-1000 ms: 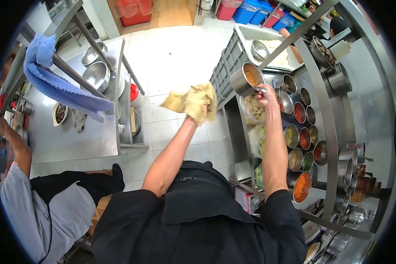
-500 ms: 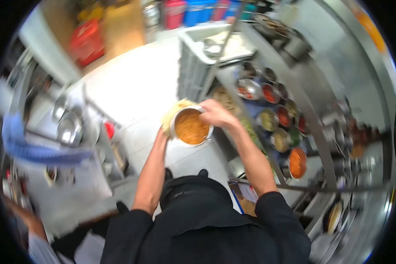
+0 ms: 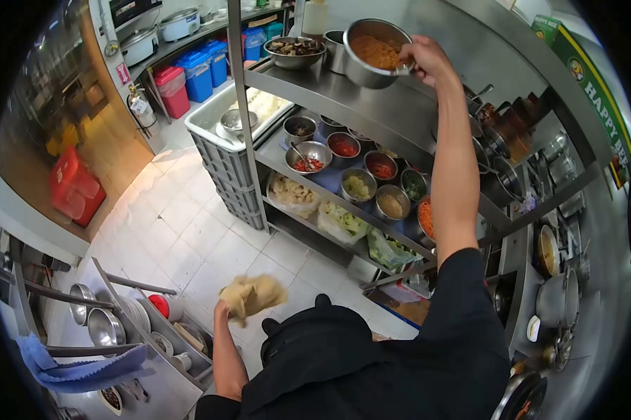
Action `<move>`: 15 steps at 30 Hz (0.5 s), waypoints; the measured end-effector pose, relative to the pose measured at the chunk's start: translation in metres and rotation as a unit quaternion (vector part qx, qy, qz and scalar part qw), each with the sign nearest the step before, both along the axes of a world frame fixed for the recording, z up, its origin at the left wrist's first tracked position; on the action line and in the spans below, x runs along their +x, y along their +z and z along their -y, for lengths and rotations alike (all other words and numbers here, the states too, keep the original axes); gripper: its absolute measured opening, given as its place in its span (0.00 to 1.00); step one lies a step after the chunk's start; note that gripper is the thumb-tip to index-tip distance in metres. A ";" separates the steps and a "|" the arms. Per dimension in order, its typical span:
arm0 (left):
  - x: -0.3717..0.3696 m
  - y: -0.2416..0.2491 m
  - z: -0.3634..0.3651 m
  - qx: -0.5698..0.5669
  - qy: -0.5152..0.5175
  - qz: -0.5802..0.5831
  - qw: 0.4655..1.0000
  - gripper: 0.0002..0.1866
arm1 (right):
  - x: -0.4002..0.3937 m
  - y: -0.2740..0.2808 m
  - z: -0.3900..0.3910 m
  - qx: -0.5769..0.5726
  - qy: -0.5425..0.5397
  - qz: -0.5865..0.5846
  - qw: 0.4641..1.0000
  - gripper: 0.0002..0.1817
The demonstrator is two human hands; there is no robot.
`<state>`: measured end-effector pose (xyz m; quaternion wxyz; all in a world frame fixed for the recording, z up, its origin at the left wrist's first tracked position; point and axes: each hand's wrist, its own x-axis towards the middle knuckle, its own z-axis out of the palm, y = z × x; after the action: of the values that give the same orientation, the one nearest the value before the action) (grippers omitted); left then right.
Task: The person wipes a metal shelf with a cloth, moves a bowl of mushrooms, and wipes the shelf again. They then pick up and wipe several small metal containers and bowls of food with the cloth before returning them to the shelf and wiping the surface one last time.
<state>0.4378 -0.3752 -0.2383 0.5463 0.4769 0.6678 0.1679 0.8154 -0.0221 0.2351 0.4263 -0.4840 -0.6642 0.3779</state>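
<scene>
My right hand (image 3: pixel 427 59), arm stretched up and forward, grips the handle side of a metal pot (image 3: pixel 363 73) at the top steel shelf (image 3: pixel 308 82). Grainy orange-brown food (image 3: pixel 378 52) fills much of the pot, which leans a little towards me. Just left of it stand another steel container (image 3: pixel 334 54) and a metal bowl of dark sliced pieces (image 3: pixel 294 50). Low on the left, my left hand (image 3: pixel 222 310) holds a crumpled yellowish cloth (image 3: pixel 254 294) above the tiled floor.
Below the top shelf, several metal bowls of cut food (image 3: pixel 357 183) stand on the middle shelf, with bagged vegetables (image 3: pixel 343 222) lower down. A grey crate (image 3: pixel 217 175) adjoins the rack. Plates (image 3: pixel 135 313) and a blue cloth (image 3: pixel 77 367) are at the left counter. Pots (image 3: pixel 557 301) line the right.
The pot has gone from between both hands, low in front of me, up to the top shelf in my right hand. My left hand has come away with the cloth and dropped lower left.
</scene>
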 end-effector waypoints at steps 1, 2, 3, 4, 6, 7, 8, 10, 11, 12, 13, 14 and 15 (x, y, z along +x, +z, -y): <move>-0.014 -0.025 0.009 0.046 -0.137 -0.080 0.986 0.11 | 0.014 -0.010 -0.027 -0.010 -0.034 -0.022 0.999 0.02; -0.016 -0.029 0.025 -0.015 -0.041 -0.001 0.999 0.11 | 0.024 -0.020 -0.047 -0.041 -0.071 -0.039 0.996 0.03; -0.018 -0.032 0.036 -0.072 0.058 0.079 0.993 0.11 | 0.031 -0.031 -0.062 -0.070 -0.105 -0.056 0.990 0.05; -0.025 -0.041 0.041 -0.106 0.062 0.049 0.991 0.13 | 0.034 -0.043 -0.069 -0.096 -0.131 -0.056 0.985 0.06; -0.025 -0.030 0.059 -0.104 0.155 0.042 0.982 0.12 | 0.040 -0.069 -0.087 -0.155 -0.161 -0.070 0.972 0.06; -0.019 -0.003 0.073 -0.066 0.240 0.065 0.966 0.11 | 0.041 -0.079 -0.098 -0.188 -0.166 -0.085 0.964 0.06; -0.024 -0.017 0.080 -0.061 0.243 0.066 0.966 0.11 | 0.036 -0.086 -0.101 -0.203 -0.153 -0.100 0.962 0.06; -0.056 -0.072 0.105 -0.060 0.212 0.028 0.975 0.11 | 0.022 -0.100 -0.108 -0.218 -0.135 -0.114 0.960 0.07; -0.071 -0.095 0.112 -0.057 0.197 0.008 0.979 0.11 | 0.014 -0.105 -0.113 -0.242 -0.096 -0.119 0.958 0.08; -0.078 -0.103 0.112 -0.054 0.181 -0.012 0.982 0.12 | 0.005 -0.107 -0.116 -0.266 -0.056 -0.125 0.954 0.10; -0.073 -0.095 0.111 -0.058 0.171 -0.022 0.983 0.12 | -0.008 -0.099 -0.102 -0.263 -0.051 -0.127 0.955 0.10; -0.066 -0.089 0.108 -0.060 0.167 -0.022 0.984 0.12 | -0.017 -0.091 -0.085 -0.216 -0.065 -0.098 0.969 0.12; -0.057 -0.081 0.105 -0.061 0.163 -0.018 0.985 0.12 | -0.025 -0.080 -0.062 -0.169 -0.079 -0.068 0.980 0.14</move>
<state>0.3810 -0.4802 -0.3197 0.5276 0.3301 0.7555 0.2046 0.7905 0.0397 0.1553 0.4114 -0.5730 -0.5198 0.4819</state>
